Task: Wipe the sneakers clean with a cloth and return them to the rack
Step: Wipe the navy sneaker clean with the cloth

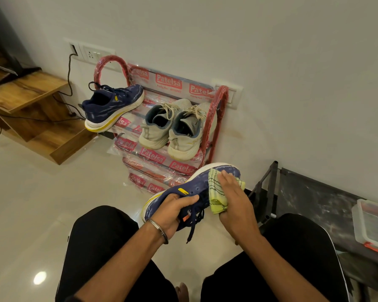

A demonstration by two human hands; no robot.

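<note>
Sneaker [190,190], light and soft-sided I judge, hangs above the knees near the rack [216,118], left hand [175,211] gripping its collar, right hand [236,199] flat, pressing the cloth [215,188] on.

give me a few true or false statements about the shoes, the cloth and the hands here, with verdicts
1. The left hand grips the blue sneaker. True.
2. The right hand presses a red cloth on it. False: the cloth is yellow-green.
3. The other blue sneaker lies on the floor. False: it sits on the red rack, top left.
4. A pair of pale sneakers rests on the rack. True.
5. The held sneaker's laces are tied. False: a lace hangs loose.
</note>
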